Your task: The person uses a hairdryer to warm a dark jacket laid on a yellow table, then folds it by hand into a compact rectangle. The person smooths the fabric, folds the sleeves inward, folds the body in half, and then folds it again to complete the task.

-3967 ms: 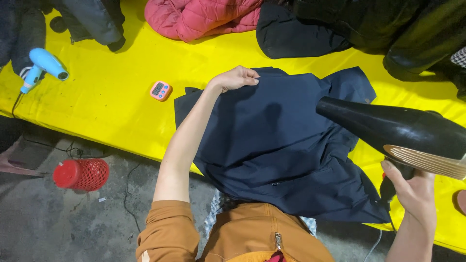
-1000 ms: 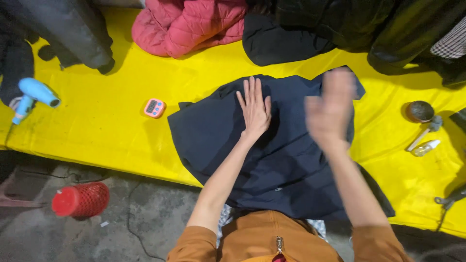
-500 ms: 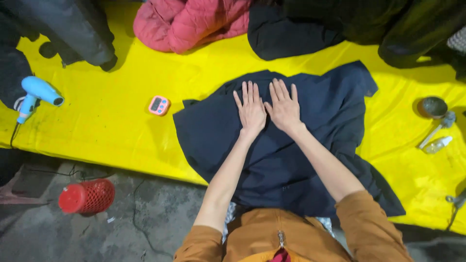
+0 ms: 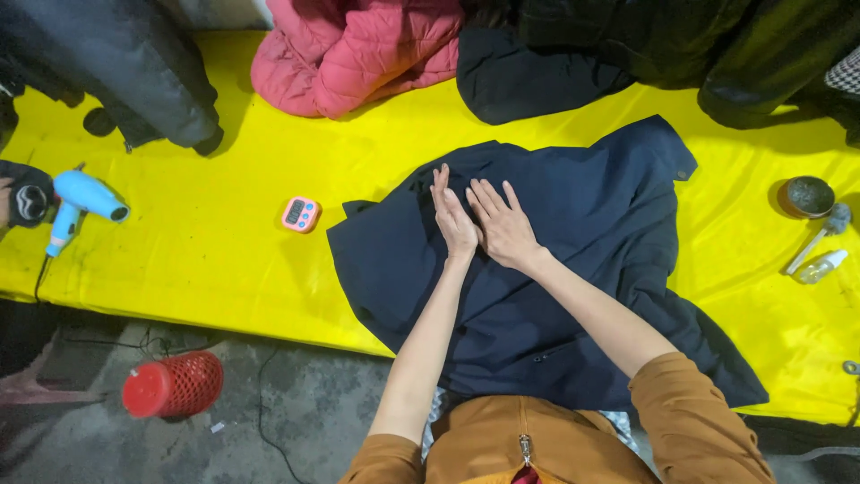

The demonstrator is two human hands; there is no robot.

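Navy jacket (image 4: pixel 573 269) spread flat on the yellow table cover (image 4: pixel 206 260), right of centre of the frame. Long axis tilted slightly, from collar end at upper right down toward the lower edge and the body. Hem draped over the near table edge.

Left hand (image 4: pixel 452 215) laid on the cloth at frame centre, turned partly on edge, fingers straight and pointing toward the top. Right hand (image 4: pixel 502 224) pressed palm down just beside it, touching it, fingers spread and aimed at upper left. Both open and flat, gripping nothing. Forearms bare, orange sleeves pushed up.

Small pink timer (image 4: pixel 301 214) left of the jacket. Blue hair dryer (image 4: pixel 79 202) at far left. Pink quilted coat (image 4: pixel 358 54) at top. Red mesh basket (image 4: pixel 175 384) on the floor, lower left.
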